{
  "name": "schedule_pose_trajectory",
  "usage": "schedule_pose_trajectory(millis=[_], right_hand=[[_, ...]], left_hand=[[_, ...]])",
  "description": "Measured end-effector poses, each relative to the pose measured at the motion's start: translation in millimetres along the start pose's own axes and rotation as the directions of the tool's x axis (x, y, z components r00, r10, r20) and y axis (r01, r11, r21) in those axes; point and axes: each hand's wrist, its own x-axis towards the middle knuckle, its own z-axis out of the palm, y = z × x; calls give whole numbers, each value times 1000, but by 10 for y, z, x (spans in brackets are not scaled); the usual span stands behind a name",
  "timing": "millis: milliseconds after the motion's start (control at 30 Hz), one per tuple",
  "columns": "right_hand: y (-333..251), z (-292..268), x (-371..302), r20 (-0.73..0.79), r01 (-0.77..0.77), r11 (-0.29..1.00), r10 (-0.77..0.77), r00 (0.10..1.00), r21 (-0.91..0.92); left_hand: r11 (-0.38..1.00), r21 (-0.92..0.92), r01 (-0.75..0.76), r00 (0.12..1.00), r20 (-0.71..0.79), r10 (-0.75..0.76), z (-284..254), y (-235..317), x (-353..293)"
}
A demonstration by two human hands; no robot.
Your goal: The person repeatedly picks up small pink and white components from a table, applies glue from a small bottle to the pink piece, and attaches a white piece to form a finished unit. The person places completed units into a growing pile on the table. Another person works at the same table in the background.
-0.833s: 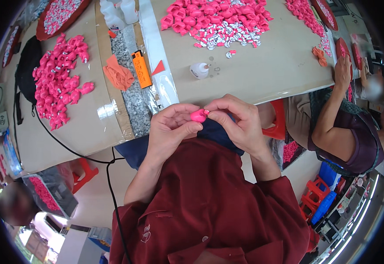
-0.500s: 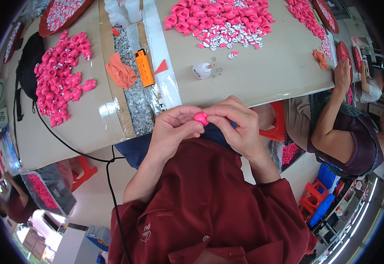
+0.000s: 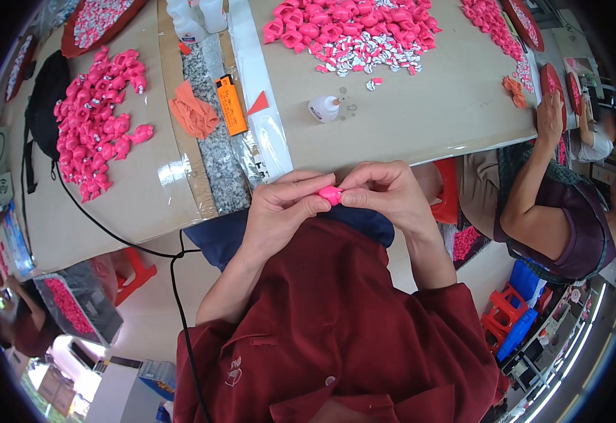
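Observation:
Just off the table's near edge, a small glossy pink plastic toy part (image 3: 331, 194) is held between my two hands. My left hand (image 3: 277, 210) is closed, its thumb and fingers pinching the part's left side. From the right, my right hand (image 3: 391, 192) closes with thumb and fingertips at the part's other end; whether it also holds something tiny is hidden. Beyond my hands stands a small white squeeze bottle (image 3: 324, 109) with a thin tip. Farther back lie a heap of hollow pink parts (image 3: 350, 25) and a pile of small white-and-pink pieces (image 3: 371, 55).
Left on the table (image 3: 449, 120) lie more pink parts (image 3: 103, 120), an orange cloth (image 3: 193, 111) and an orange box (image 3: 232, 106). White bottles (image 3: 186, 25) stand behind them. A black cable (image 3: 174, 296) hangs along my left side. Another person's arm (image 3: 533, 183) rests at the right.
My right hand has shifted slightly right and its fingertips now sit at the toy part's right end. The toy part has turned and moved a little right.

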Motion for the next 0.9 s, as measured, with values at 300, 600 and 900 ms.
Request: schedule_pose_trajectory(millis=[300, 600, 900], right_hand=[[101, 1, -19, -19, -11, 1000, 12, 1000, 18], [149, 20, 12, -3, 2, 997, -1, 1000, 79], [185, 94, -42, -25, 192, 981, -192, 981, -16]], left_hand=[[993, 115, -2, 999, -34, 6, 40, 55, -44], [990, 139, -8, 999, -39, 14, 22, 84, -58], [981, 179, -73, 997, 26, 70, -61, 67, -55]])
